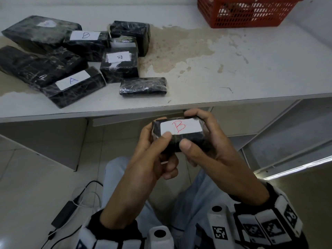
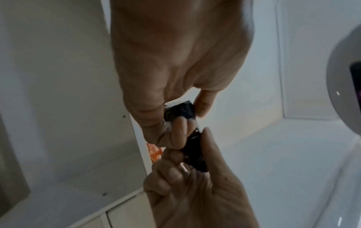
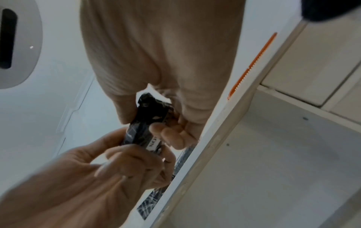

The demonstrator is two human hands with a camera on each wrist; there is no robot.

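Note:
A small black plastic-wrapped parcel (image 1: pixel 186 139), its white label marked with a red "B", is held in front of me below the table's front edge. My left hand (image 1: pixel 158 139) grips its left end, thumb on the label's corner. My right hand (image 1: pixel 195 133) grips the right end, with its thumb on the near face and its fingers curled over the far side. In the left wrist view the parcel (image 2: pixel 180 110) sits between my left hand (image 2: pixel 183 117) and my right hand (image 2: pixel 191 160). The right wrist view shows the parcel (image 3: pixel 150 117) edge-on under my right hand (image 3: pixel 154 121).
Several black wrapped parcels lie on the white, stained table (image 1: pixel 233 69) at the left, one labelled A (image 1: pixel 77 87), another B (image 1: pixel 86 42), and a small unlabelled one (image 1: pixel 142 86). A red basket (image 1: pixel 246 13) stands at the back right. A power adapter (image 1: pixel 64 214) with cables lies on the floor.

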